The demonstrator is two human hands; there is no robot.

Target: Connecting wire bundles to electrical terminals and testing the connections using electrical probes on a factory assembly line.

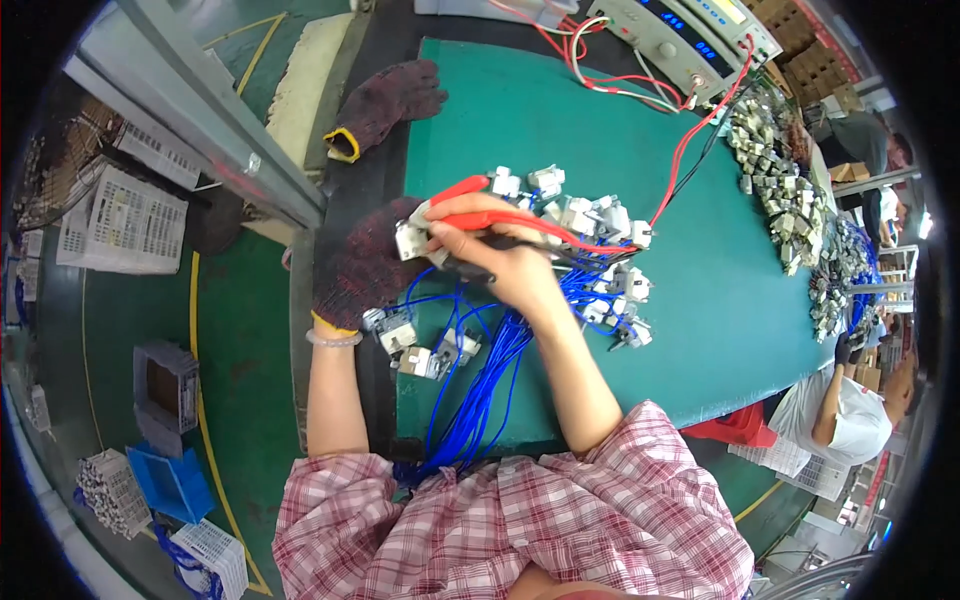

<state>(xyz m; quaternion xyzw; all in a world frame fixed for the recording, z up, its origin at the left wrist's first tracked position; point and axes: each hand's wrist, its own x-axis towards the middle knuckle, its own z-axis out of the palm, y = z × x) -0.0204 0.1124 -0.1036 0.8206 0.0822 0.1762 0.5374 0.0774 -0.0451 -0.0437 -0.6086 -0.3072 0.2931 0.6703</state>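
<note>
Two hands, gloved left (362,265) and bare right (505,258), share one white part (411,239).

A grey test meter (690,30) with blue lit screens (690,14) is seen at one o'clock — brown cardboard boxes (815,60) are stacked just beyond it.

Green mat (600,130), blue wires (480,390), red probe (500,218), maroon speckled glove (360,265).

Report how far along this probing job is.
Done: cannot tell; nothing marks tested parts. In hand: gloved left hand holds one white component while the bare right hand presses red test probes to it. Left: apparently the blue-wired components heaped on the green mat.
</note>
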